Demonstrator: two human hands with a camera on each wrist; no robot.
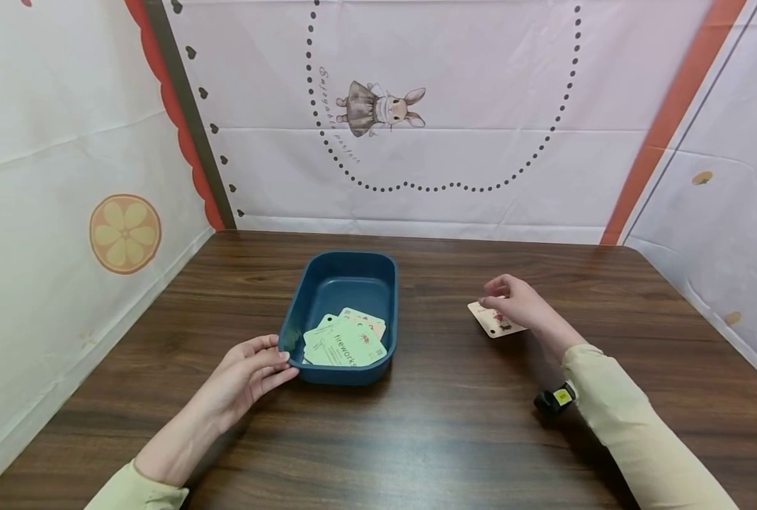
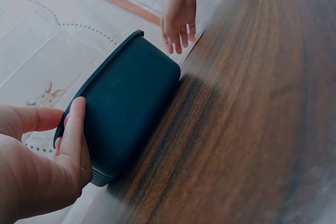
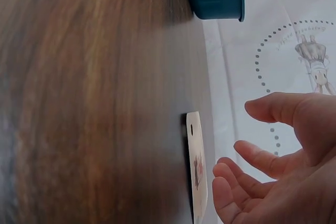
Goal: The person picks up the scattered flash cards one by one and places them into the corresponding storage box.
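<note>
The blue tray (image 1: 343, 283) sits on the wooden table (image 1: 416, 425), a little left of the middle, and holds a small loose pile of cards (image 1: 345, 341) gathered at its near end; the far half of its floor is bare. The top card is pale green with the word "firework" printed on it, and a cream card with red marks shows from under it toward the back. The left hand (image 1: 251, 372) rests against the tray's near left corner, fingers straight and relaxed, the fingertips touching the outer wall just under the rim; the left wrist view shows the thumb (image 2: 73, 129) laid flat on the dark side of the tray, nothing gripped. Well apart to the right, a single cream card (image 1: 496, 320) with a small red figure lies flat on the table. The right hand (image 1: 518, 301) hovers over that card with its fingers loosely bent and spread; in the right wrist view there is a clear gap between the fingertips (image 3: 231, 177) and the card, so it holds nothing.
</note>
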